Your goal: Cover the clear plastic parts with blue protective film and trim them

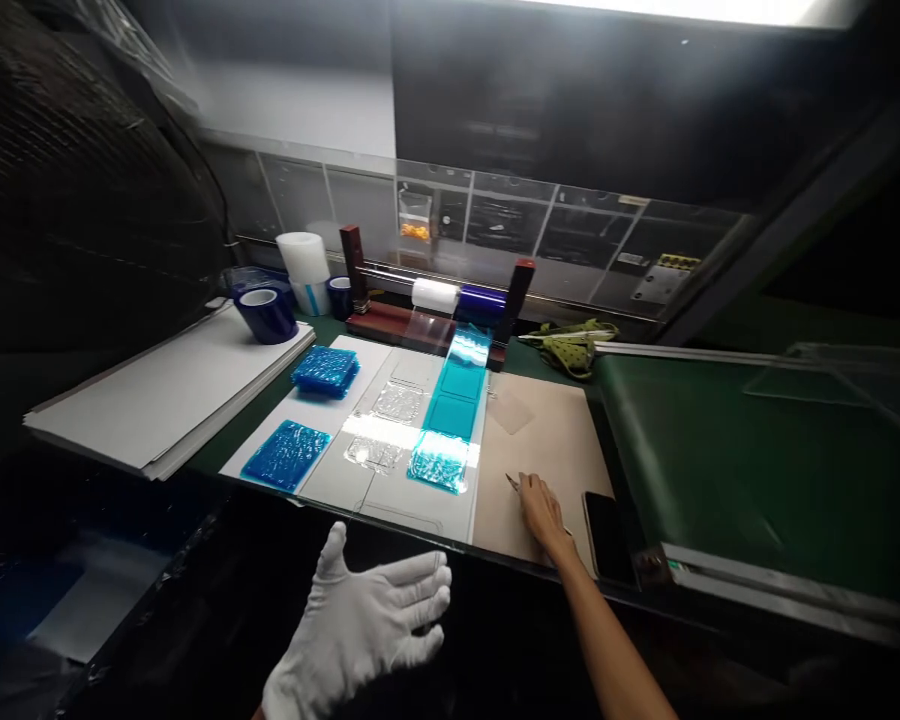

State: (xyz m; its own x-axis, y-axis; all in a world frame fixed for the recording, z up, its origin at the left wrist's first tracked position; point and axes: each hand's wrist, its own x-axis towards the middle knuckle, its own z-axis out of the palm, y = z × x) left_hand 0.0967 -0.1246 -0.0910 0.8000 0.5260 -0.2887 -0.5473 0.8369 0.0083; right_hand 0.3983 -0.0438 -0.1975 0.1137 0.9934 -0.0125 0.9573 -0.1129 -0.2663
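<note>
Grips a pointed tool (511,483) in the curled right hand (544,510) over the tan sheet (556,432), left of the phone (605,535); extends the gloved left hand (371,612), loosely unfolded and empty, before the counter (250,414)

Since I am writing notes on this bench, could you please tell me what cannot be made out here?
In the head view:
- Most of the tool, and whether it is gripped: hidden by the right hand.
- Forearm behind the left hand: cut off by the bottom edge.
- Orange items: too small and blurred to identify.
</note>
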